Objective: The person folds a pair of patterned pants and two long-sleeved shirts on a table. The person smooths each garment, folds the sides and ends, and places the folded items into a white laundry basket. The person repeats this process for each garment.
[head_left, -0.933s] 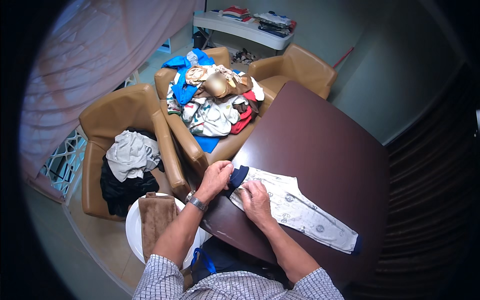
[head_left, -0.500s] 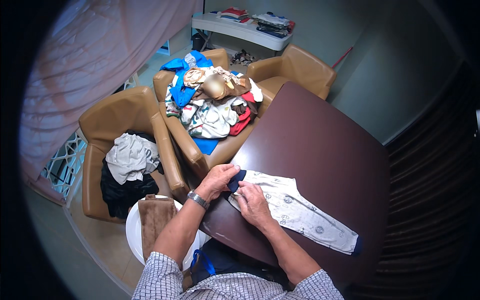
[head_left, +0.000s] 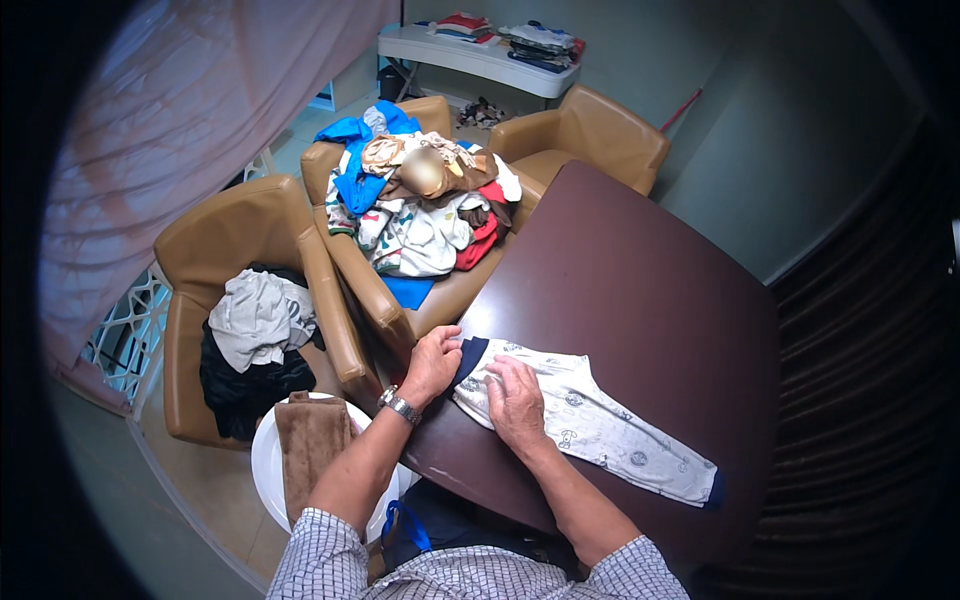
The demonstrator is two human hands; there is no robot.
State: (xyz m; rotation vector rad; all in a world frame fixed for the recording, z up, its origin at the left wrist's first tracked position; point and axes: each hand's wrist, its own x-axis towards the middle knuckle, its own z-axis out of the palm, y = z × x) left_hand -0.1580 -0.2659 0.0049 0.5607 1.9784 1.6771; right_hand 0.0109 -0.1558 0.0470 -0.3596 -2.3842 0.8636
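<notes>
- Fingers [head_left: 449, 343] of the left hand [head_left: 432, 368] are bent at the dark blue waistband [head_left: 468, 362]; I cannot tell if they pinch it.
- The right hand [head_left: 518, 402] is partly open, fingers a little bent, on top of the white pants [head_left: 625, 440]. It does not look like it is squeezing any cloth.
- The pants lie on the dark brown table [head_left: 640, 270]. Their waistband is by the table's left edge, and the leg goes toward the right edge, ending in a dark blue cuff [head_left: 715, 488].
- The middle chair [head_left: 372, 285] holds a big messy pile of clothes [head_left: 420, 235], blue, white, brown and red.
- The left chair [head_left: 235, 215] holds a gray shirt [head_left: 255, 315] on top of black cloth [head_left: 240, 385].
- Folded brown cloth [head_left: 310, 445] lies on a round white thing [head_left: 264, 462] near the table's near left corner.
- At the back, a white table [head_left: 450, 50] has two stacks of clothes on it.
</notes>
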